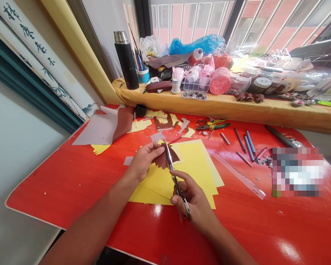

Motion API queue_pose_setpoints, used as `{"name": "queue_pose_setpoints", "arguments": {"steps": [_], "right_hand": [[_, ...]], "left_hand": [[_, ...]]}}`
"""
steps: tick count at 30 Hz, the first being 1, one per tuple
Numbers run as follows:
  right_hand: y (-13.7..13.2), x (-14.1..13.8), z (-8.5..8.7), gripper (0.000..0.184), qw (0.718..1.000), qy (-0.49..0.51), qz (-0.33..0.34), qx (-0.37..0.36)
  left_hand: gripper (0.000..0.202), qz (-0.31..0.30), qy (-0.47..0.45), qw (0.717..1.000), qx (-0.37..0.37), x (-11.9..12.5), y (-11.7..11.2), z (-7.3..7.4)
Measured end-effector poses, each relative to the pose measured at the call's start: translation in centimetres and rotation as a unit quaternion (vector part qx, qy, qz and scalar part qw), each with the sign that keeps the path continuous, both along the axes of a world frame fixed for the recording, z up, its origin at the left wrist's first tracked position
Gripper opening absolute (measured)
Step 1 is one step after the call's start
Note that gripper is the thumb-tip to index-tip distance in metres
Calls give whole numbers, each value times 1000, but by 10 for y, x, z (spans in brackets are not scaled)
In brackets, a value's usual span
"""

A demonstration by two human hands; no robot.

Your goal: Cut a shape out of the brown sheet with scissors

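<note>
Between thumb and fingers, my left hand [146, 159] pinches a small brown piece of leather-like sheet [174, 156] with a jagged lower edge. My right hand [189, 191] is wrapped round the handles of a pair of scissors [169, 157]. The blades point up and away from me and lie across the brown piece, close to my left fingertips. Whether the blades are parted is hard to make out. Beneath both hands lie yellow sheets [200, 165] on the red table. A larger sheet, greyish on one side and brown on the other [96, 129], rests at the back left.
Cut scraps [161, 119] litter the table's back. Pliers [213, 124], pens [249, 143], a clear ruler [241, 176] and small metal fittings [264, 161] lie to the right. On the windowsill stand a black flask [128, 62], a brush cup [143, 76] and many craft supplies.
</note>
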State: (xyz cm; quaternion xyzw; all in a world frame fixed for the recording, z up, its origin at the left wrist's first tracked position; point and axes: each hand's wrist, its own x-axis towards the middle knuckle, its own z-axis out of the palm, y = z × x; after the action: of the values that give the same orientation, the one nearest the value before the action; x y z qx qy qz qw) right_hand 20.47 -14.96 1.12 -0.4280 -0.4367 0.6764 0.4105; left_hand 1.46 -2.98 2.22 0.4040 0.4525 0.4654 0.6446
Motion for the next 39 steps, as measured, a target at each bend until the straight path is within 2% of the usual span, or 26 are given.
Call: {"name": "queue_pose_setpoints", "arguments": {"steps": [13,29,39], "right_hand": [[-1,-1,1,73,1000,-5,-8,-2],[-1,-5,2,58,1000,9,-19,-4],[-1,-4,3,63,1000,26,-2,-5]], "left_hand": [[43,9,-3,1000,-21,-1,1,-4],[38,9,-50,997,-63,0,2,-7],[41,10,-49,997,-63,-3,5,-7]]}}
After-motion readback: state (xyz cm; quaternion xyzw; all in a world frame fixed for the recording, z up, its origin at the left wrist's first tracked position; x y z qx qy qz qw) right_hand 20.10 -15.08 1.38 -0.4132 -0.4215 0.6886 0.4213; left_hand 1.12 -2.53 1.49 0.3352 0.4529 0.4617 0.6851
